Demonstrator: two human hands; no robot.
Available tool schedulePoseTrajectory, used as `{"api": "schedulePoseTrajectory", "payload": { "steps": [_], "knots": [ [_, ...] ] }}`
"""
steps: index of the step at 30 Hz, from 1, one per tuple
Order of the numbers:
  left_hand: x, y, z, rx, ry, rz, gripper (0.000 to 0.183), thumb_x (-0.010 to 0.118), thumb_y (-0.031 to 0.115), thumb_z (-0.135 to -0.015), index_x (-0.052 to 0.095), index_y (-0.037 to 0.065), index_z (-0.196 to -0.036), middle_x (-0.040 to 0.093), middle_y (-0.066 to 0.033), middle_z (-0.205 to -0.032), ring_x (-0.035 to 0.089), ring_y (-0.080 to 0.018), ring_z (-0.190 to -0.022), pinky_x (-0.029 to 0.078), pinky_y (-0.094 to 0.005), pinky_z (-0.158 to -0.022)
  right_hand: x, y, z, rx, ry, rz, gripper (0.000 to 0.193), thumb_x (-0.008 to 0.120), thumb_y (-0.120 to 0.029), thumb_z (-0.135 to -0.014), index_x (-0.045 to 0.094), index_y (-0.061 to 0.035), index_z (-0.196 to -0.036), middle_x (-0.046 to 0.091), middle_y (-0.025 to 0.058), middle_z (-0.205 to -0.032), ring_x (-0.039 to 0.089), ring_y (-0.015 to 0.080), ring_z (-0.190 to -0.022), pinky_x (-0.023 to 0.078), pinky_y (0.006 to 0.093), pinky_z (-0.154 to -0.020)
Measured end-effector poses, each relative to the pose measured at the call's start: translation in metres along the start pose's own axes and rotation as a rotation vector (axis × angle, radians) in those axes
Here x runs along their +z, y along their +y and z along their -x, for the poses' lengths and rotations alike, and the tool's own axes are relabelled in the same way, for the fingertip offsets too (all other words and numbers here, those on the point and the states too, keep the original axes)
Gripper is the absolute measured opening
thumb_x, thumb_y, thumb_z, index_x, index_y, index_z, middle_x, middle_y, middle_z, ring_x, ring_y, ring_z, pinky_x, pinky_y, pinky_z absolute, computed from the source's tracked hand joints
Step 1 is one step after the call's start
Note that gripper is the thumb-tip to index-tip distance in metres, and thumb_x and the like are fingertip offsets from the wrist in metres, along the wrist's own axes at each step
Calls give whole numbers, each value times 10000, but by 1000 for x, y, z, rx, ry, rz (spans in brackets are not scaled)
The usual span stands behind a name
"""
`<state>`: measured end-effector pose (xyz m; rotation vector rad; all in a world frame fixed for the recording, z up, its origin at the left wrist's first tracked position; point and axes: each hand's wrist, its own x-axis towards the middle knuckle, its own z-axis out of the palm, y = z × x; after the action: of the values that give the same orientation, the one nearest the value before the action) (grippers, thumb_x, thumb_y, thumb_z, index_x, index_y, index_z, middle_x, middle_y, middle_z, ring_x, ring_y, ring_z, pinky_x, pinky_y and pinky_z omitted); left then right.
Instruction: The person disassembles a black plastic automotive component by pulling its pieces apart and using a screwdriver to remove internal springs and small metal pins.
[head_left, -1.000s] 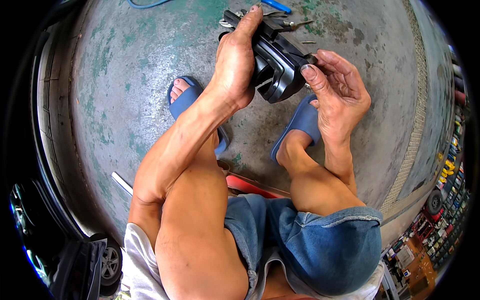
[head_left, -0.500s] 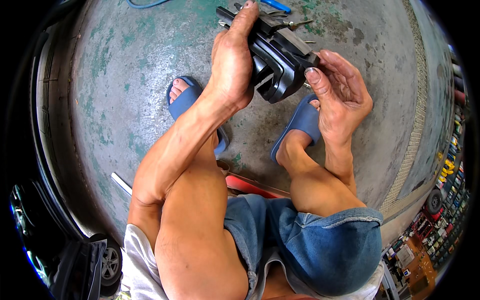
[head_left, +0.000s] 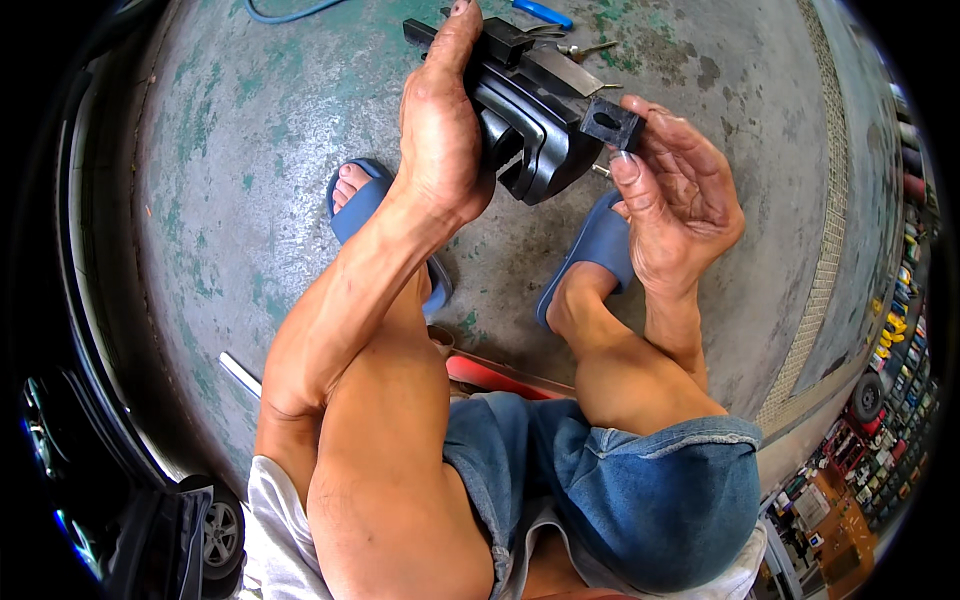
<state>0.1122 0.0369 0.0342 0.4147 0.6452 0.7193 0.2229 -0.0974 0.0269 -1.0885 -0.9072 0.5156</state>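
A black metal vise hangs above the floor between my feet. My left hand is closed around its left side, with the thumb up along the body. Between the thumb and fingertips of my right hand I pinch a small black block with a slotted hole. It sits just off the vise's right end; whether the two still touch I cannot tell. The palm side of my left hand is hidden.
On the floor beyond the vise lie a blue-handled tool and a few small metal parts. A blue hose curves at the far left. A silver bar lies left of my leg. Cluttered shelves line the right.
The small black block has come away from the vise's right end in my right hand and now shows its slotted face. The vise and my left hand have shifted slightly left.
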Motion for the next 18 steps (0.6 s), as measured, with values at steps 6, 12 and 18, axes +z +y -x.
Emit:
{"api": "schedulePoseTrajectory", "payload": {
  "steps": [6,12,18],
  "knots": [
    [-5,-1,-1,-35,-21,17,484,474,442,-1049,665,3,-1119,731,-103,-949,708,-203,-807,583,-335,-778,0,3,-1,12,40,-17,384,723,135,-847,617,99,-1214,681,227,-1159,683,250,-1072,581,332,-910],
    [-7,-2,-3,-51,-4,47,471,483,451,-1042,664,17,-1075,725,-106,-910,711,-217,-792,588,-347,-765,-8,8,0,89,42,-5,329,707,22,-912,611,76,-1222,685,250,-1143,716,297,-955,599,390,-854],
    [-6,-1,-2,-72,-5,55,483,481,460,-1039,657,13,-1082,722,-117,-896,712,-237,-771,594,-364,-751,-2,6,-3,138,121,-117,293,763,34,-867,663,71,-1140,711,141,-1045,714,194,-892,615,312,-831]
  ]
}}
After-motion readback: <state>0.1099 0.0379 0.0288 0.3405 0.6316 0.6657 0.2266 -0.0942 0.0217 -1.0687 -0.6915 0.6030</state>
